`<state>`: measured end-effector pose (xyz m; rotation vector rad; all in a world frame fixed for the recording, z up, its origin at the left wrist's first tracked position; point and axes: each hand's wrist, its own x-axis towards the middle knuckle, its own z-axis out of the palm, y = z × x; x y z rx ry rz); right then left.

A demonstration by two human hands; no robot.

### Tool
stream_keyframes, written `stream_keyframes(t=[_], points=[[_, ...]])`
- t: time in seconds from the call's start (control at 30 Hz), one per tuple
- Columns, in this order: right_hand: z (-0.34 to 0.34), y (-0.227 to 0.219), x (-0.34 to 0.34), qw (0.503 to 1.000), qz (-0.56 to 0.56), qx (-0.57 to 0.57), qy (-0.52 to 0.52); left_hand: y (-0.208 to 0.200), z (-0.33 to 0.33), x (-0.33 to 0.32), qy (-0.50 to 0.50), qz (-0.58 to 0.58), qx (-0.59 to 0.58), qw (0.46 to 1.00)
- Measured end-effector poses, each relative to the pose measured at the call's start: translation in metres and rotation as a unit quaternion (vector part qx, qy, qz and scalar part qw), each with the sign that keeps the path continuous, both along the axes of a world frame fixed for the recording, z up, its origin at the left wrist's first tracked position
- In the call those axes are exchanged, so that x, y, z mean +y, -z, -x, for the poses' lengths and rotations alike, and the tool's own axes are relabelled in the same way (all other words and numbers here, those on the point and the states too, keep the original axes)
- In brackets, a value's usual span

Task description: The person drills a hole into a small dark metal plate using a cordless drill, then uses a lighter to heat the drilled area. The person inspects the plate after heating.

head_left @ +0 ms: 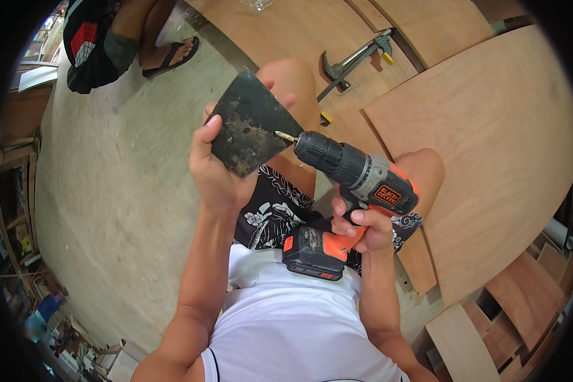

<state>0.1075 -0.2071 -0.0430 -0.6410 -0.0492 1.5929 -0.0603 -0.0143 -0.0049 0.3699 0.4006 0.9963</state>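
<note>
My left hand (213, 169) is closed on a dark, scuffed flat square plate (242, 124), thumb on its near face and fingers behind it. A small dark spot shows near the plate's middle. My right hand (366, 226) grips the handle of an orange and black cordless drill (356, 169), fingers by the trigger. The drill points left, its battery pack (312, 254) close to my white shirt. From the chuck a drill bit (285, 136) reaches in front of the plate's right part; I cannot tell whether it touches.
A hammer (344, 67) and a bar clamp (363, 56) lie on a plywood sheet ahead. Large plywood panels (484, 153) lie to the right, with wood offcuts (465, 344) at lower right. Another person's sandalled foot (170, 57) is at upper left. Cluttered shelves (19, 210) stand along the left.
</note>
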Motion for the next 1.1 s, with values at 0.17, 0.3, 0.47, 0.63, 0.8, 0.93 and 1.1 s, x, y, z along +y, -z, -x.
stream_keyframes(t=[0.17, 0.3, 0.47, 0.63, 0.8, 0.93, 1.1], points=[[0.003, -0.010, 0.003, 1.000, -0.014, -0.017, 0.014, 0.009, -0.009, 0.007, 0.058, -0.007, -0.151, 0.987], [0.009, -0.009, 0.000, 0.999, -0.019, -0.014, 0.026, 0.005, -0.017, 0.005, 0.026, -0.034, -0.188, 0.981], [0.016, -0.009, 0.001, 0.999, -0.013, 0.014, 0.029, -0.001, -0.019, 0.000, -0.005, -0.040, -0.195, 0.980], [0.020, -0.012, -0.001, 0.999, 0.004, 0.010, 0.033, -0.014, -0.026, -0.011, -0.052, 0.006, -0.136, 0.989], [0.023, -0.013, -0.001, 0.998, 0.022, 0.024, 0.045, -0.023, -0.035, -0.015, -0.095, 0.023, -0.027, 0.995], [0.034, -0.022, 0.000, 0.997, 0.040, 0.025, 0.060, -0.025, -0.035, -0.012, -0.098, 0.019, -0.003, 0.995], [0.030, -0.020, -0.002, 0.995, 0.030, 0.019, 0.091, -0.026, -0.027, -0.019, -0.089, 0.018, 0.018, 0.996]])
